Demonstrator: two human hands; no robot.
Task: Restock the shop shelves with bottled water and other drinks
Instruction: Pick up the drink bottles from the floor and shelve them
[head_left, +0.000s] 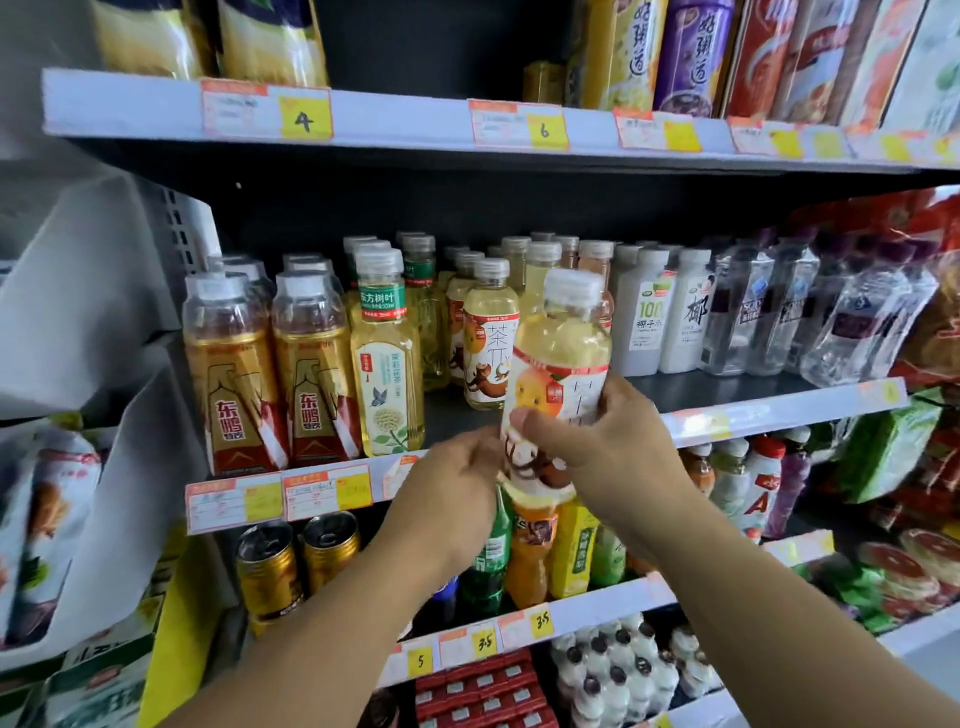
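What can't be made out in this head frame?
- Held bottle: lower label and base hidden by the right hand and left hand.
- Price tags under the gold bottles: print too blurred to read.
- Top-shelf packs: tops cut off by the upper edge.
- Right-side snack bags: blurred, partly cut by the right edge.

Both hands (587, 447) hold a tea bottle (558, 384) upright before the middle shelf (779, 415).

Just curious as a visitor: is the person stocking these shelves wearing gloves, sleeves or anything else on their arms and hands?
No. The left hand and right hand are bare, without gloves. Both forearms are uncovered as far as the picture shows, with no sleeve, watch, bracelet or ring visible.
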